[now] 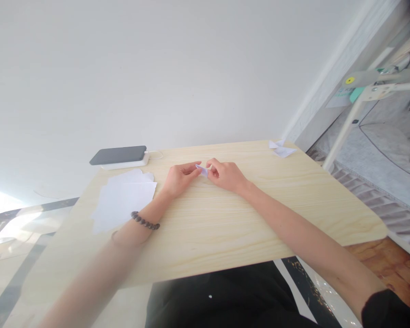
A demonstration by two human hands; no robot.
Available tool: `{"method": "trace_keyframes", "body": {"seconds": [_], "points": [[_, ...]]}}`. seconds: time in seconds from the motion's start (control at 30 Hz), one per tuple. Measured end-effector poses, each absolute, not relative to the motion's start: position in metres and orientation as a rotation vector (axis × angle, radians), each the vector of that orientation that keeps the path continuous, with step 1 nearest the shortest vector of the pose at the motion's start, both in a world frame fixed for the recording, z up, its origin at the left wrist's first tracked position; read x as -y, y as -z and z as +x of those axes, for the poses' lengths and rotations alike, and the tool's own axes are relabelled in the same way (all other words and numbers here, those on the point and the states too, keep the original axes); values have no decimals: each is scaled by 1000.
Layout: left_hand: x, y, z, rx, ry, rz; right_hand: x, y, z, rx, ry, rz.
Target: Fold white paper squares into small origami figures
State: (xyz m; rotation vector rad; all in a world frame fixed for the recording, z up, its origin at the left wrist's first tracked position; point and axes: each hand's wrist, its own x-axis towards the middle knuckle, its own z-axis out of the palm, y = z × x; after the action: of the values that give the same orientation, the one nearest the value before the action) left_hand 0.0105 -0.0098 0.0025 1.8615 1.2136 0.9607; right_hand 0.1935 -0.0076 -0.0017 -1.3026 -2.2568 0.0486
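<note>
A small folded piece of pale paper (202,170) is pinched between both my hands above the middle of a light wooden table (225,218). My left hand (180,178), with a dark bead bracelet on its wrist, grips the paper's left end with closed fingers. The paper's right end is held by my right hand (225,176), its fingers curled in a pinch. Both hands rest low, close to the tabletop.
A stack of white paper sheets (123,202) lies at the table's left. Behind it a dark phone (119,155) sits on a white power bank with a cable. Folded paper pieces (280,149) lie at the far right corner. A lamp stand (348,123) rises to the right.
</note>
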Motion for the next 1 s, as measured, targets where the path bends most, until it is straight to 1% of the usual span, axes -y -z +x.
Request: {"method": "trace_keyframes", "body": {"seconds": [0.13, 0.23, 0.3, 0.4, 0.47, 0.53, 0.87, 1.0], "points": [[14, -5, 15, -1264, -930, 2018, 8, 4, 188, 2330, 158, -1479], [15, -6, 18, -1344, -945, 2143, 8, 6, 187, 2376, 226, -1491], [16, -6, 20, -1482, -913, 2238, 8, 6, 187, 2382, 239, -1469], [17, -5, 20, -1723, -712, 2336, 9, 7, 185, 2382, 233, -1452], [17, -5, 20, -1798, -566, 2380, 10, 7, 184, 2388, 222, -1440], [18, -5, 20, -1812, -491, 2429, 11, 7, 183, 2395, 213, -1435], [20, -11, 21, -1776, -393, 2611, 12, 7, 180, 2385, 203, -1505], [20, -13, 23, -1897, -411, 2623, 11, 5, 180, 2372, 232, -1535]]}}
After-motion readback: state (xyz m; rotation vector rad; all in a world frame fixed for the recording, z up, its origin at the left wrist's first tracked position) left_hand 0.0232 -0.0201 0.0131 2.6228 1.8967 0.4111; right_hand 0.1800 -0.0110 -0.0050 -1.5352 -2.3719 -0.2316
